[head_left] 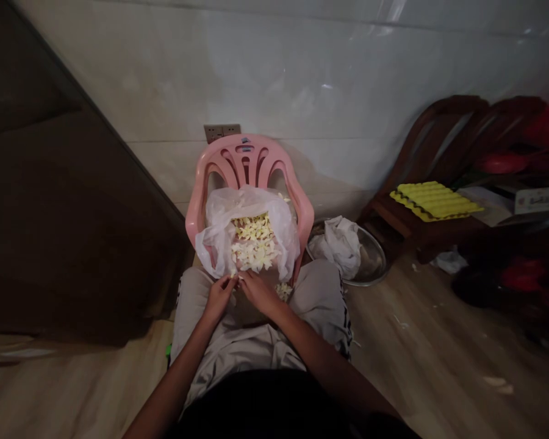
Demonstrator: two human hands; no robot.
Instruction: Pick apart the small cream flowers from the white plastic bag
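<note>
A pink plastic chair [304,213] stands against the wall with a white plastic bag [286,235] spread open on its seat. Pale yellow and white flowers [255,253] lie in the bag's opening. At the near edge of the bag my left hand [220,296] and my right hand [257,290] come close together, fingertips pinched around small whitish bits that look like flower pieces. More small flowers [283,291] sit below the bag, beside my right hand. The fingers are small in view, so their exact hold is hard to make out.
To the right, a metal basin [375,268] on the floor holds a crumpled whitish bag [343,247]. Beyond it a wooden chair [393,213] carries a yellow egg tray [434,201]. A dark panel [73,201] rises at left. Scraps lie on the wooden floor [407,366].
</note>
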